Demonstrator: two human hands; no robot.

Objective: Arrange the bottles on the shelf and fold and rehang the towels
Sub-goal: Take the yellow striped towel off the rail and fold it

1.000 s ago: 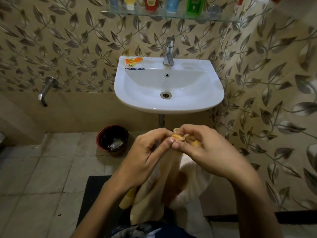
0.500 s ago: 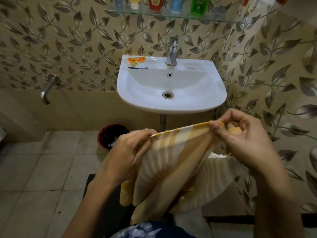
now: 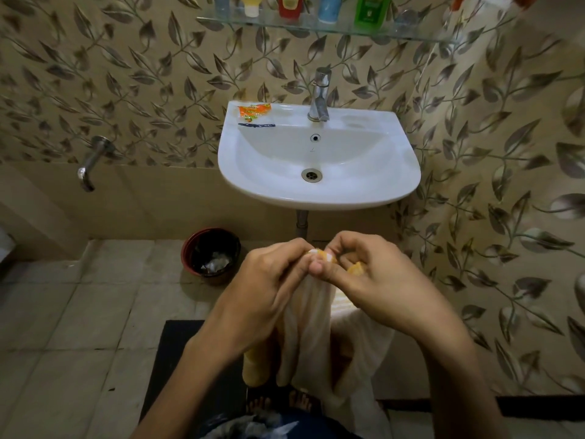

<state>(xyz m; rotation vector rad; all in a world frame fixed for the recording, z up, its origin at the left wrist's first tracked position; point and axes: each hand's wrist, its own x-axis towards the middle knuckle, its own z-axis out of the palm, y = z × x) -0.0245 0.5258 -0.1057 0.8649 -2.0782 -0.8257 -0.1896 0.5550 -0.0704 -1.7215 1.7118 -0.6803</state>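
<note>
Both hands meet below sink (image 3: 319, 198): left hand (image 3: 269, 280) and right hand (image 3: 376, 280) pinch towel (image 3: 308, 327) top corners together, rest hangs toward mat (image 3: 186, 359). Risk: corner slips from thin pinch, fold opens, towel drops. Bottles (image 3: 368, 9) stand on shelf (image 3: 316, 28). Bin (image 3: 211, 255) holds wrappers

Half a second ago the left hand (image 3: 269, 289) and right hand (image 3: 373, 286) held the towel (image 3: 311, 327) stretched wide between them. They have since closed together, meeting below the basin at 6 o'clock, and the towel's top edge is bunched, its body hanging in narrow folds.
</note>
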